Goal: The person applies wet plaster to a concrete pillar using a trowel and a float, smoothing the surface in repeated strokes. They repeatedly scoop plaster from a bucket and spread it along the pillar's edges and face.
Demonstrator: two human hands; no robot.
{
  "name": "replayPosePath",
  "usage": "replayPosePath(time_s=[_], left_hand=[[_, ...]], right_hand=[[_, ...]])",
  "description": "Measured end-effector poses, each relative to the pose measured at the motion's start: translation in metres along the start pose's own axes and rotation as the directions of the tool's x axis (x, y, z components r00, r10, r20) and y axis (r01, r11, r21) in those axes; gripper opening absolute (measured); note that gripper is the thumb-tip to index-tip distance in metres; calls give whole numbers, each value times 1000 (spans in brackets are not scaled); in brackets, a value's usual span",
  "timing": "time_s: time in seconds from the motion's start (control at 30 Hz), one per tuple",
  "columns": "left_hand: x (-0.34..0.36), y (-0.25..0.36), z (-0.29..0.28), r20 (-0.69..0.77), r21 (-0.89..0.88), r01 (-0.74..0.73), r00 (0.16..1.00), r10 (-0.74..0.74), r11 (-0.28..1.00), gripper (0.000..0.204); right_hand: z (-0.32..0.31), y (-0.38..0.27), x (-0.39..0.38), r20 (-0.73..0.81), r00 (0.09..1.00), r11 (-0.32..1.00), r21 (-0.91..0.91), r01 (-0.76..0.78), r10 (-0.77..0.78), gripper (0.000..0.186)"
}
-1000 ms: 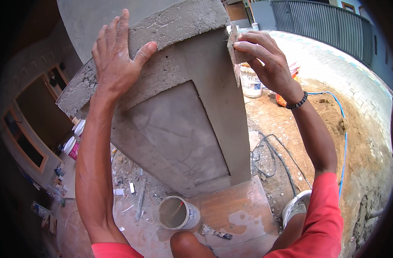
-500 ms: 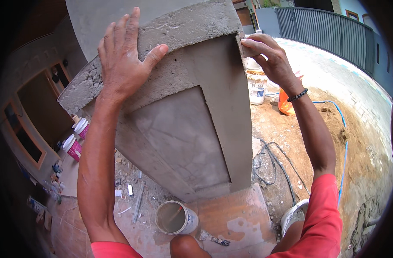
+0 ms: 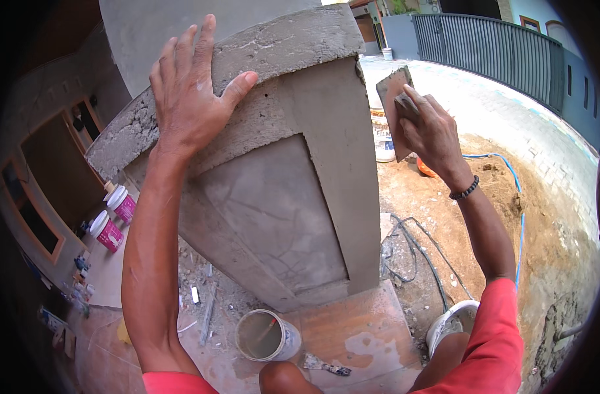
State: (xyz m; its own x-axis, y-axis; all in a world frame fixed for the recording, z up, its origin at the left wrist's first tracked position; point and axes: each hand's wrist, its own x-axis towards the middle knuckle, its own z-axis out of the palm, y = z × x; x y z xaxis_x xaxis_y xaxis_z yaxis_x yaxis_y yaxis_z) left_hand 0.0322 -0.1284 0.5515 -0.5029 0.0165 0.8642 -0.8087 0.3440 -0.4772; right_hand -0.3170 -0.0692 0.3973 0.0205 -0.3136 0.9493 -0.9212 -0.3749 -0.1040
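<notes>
A grey cement-plastered pillar (image 3: 336, 190) stands before me, with a rough ledge (image 3: 290, 43) at its top and a sunken panel (image 3: 267, 203) in its face. My left hand (image 3: 191, 102) rests against the ledge, fingers stretched out and thumb apart, holding nothing. To the right of the pillar, my right hand (image 3: 435, 134) grips a small plastering float (image 3: 394, 108) by its handle. The float is tilted, its flat plate toward the pillar but apart from it. The fingers wrap round the handle and partly hide it.
Below the pillar are a bucket (image 3: 291, 341) of grey liquid and a paintbrush (image 3: 327, 365) on a brown board (image 3: 379, 328). A white bucket (image 3: 438, 331) sits by my right knee. Pink-and-white pails (image 3: 107, 233) stand left. A dark cable (image 3: 421, 253) and blue hose (image 3: 512, 174) lie right.
My right hand has moved away from the pillar's upper right edge, to the right and slightly down, and the float now shows in it. My left hand stays in place.
</notes>
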Motion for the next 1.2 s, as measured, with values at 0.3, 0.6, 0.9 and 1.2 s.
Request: replayPosePath(time_s=[0.3,0.6,0.9,1.2], left_hand=[[-2,0,2,-16,-64,12,1000,-13,998,93],[-2,3,-3,14,-90,35,999,-34,995,96],[-1,-2,-3,51,-65,31,998,-28,997,93],[1,0,-5,85,-70,26,996,-20,997,95]], right_hand=[[29,-80,11,-119,993,993,-115,-28,15,48],[27,-103,11,8,989,976,-162,-147,151,49],[6,-108,-24,34,995,994,-58,-87,89,46],[15,-96,49,-13,992,975,-182,-125,125,20]])
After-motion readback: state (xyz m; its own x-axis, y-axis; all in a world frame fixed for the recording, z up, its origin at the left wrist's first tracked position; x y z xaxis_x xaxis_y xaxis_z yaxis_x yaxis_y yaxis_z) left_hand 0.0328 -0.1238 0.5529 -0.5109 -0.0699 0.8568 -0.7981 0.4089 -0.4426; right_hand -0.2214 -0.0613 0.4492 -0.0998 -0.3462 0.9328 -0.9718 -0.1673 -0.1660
